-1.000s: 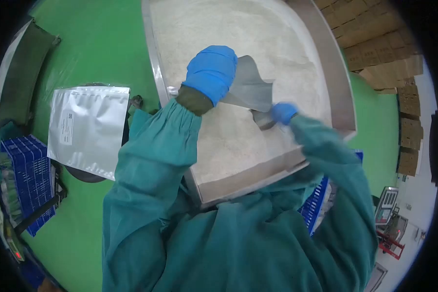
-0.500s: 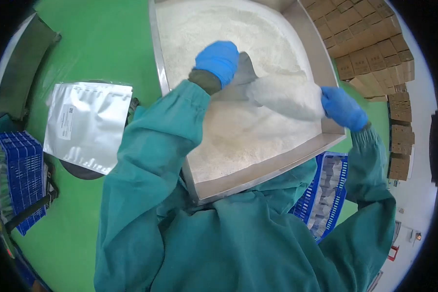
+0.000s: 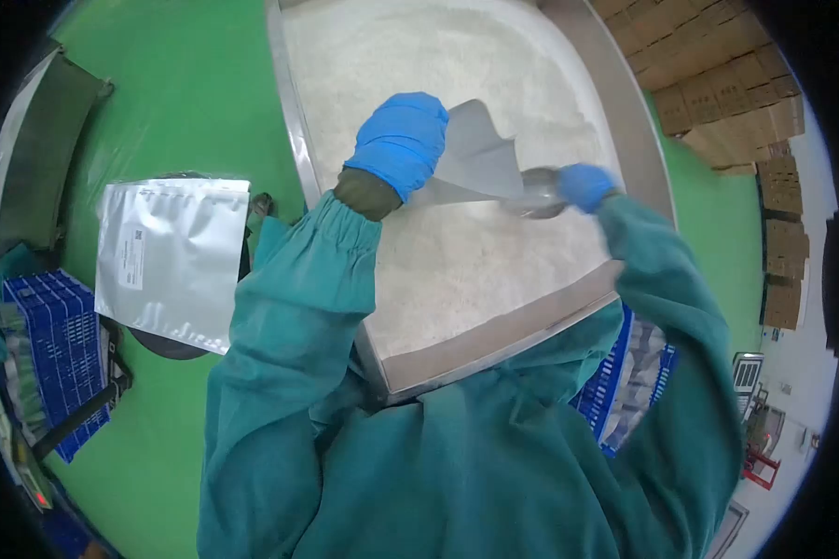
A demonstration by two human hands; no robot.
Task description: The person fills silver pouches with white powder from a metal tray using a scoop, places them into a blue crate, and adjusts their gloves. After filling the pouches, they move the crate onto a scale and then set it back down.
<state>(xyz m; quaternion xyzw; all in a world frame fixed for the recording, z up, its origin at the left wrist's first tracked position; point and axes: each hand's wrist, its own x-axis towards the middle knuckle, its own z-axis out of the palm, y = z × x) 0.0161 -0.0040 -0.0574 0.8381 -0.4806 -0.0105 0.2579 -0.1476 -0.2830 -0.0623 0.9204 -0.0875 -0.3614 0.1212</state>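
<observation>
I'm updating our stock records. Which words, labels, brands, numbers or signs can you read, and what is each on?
No text is readable.
Label on the silver pouches: print too small; a small dark square mark shows.
Stacked cardboard boxes: marks too small and blurred.
Grey pouch in the left hand: no print visible.

There is room over the powder (image 3: pixel 475 275) just below the middle. The bag (image 3: pixel 480 154) and scoop (image 3: pixel 539 203) block higher up; tray walls (image 3: pixel 503 337) stand left, right and below.

Glossy silver pouches (image 3: pixel 172 261), blue plastic crate (image 3: pixel 61 354)
</observation>
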